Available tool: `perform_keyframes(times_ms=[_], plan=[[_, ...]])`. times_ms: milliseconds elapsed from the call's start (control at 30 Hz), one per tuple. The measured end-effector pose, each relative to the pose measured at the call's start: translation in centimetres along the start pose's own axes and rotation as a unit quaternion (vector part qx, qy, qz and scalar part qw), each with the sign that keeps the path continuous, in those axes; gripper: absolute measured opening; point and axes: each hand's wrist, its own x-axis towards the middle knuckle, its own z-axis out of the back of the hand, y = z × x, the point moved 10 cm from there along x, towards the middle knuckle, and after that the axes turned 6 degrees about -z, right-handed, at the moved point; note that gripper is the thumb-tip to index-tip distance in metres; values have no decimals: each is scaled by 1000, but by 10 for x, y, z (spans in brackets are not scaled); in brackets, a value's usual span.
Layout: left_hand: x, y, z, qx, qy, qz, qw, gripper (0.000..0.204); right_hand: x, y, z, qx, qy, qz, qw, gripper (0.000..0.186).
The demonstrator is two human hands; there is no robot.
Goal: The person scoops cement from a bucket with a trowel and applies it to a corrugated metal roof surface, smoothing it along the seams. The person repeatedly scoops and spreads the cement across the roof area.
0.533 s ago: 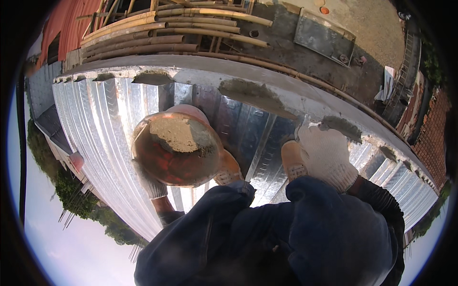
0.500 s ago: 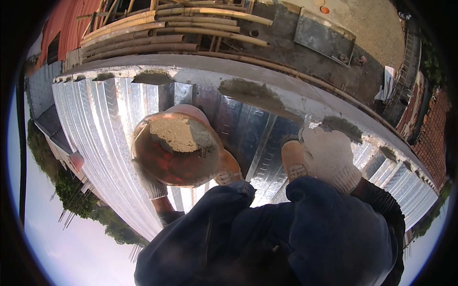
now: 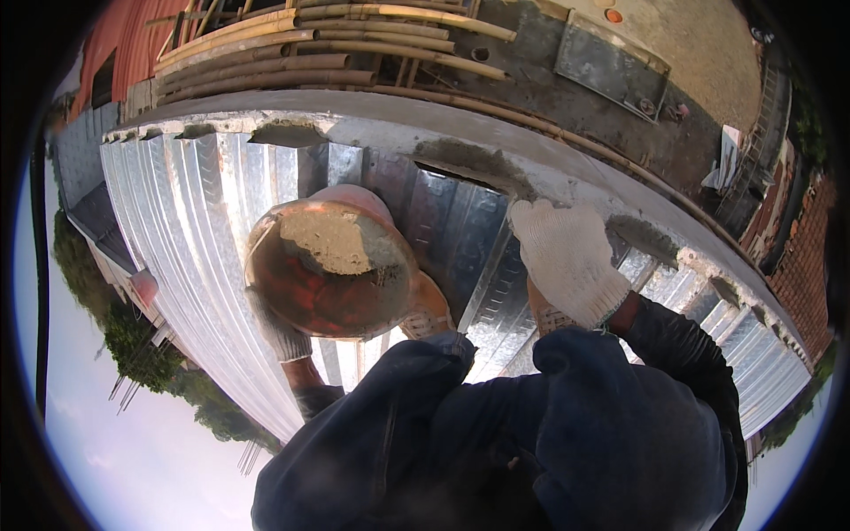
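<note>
My left hand [image 3: 273,326], in a knitted work glove, grips the lower left side of an orange-red bucket [image 3: 332,305]. Grey-brown mortar [image 3: 328,241] lies in the bucket's far part. My right hand [image 3: 571,257], in a white knitted glove, is closed against the inner edge of the concrete wall top [image 3: 381,137]. What it holds, if anything, is hidden beneath it. Just beyond its fingers is a patch of damp mortar [image 3: 478,164], with a dark gap along its lower edge. Another damp patch [image 3: 649,237] lies right of the hand.
Ribbed metal sheeting [image 3: 199,230] spreads under my tan shoes [image 3: 431,305] and meets the wall. Past the wall is a drop to ground with bamboo poles [image 3: 292,62], a flat rectangular trough [image 3: 611,66] and a sand pile [image 3: 708,53]. A brick wall [image 3: 801,252] stands at right.
My right hand has moved left and slightly away from me along the wall edge, toward the middle mortar patch. The left hand and bucket have stayed nearly in place; the view has shifted slightly.
</note>
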Motion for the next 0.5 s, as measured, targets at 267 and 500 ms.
perform_keyframes(times_ms=[267,500], plan=[[-2,-3,-40,-200,-20,110,974,58,-57,-21,32,13,-78,1,997,28],[22,12,5,-235,60,136,960,58,-71,-45,37,102,-97,-60,988,27]])
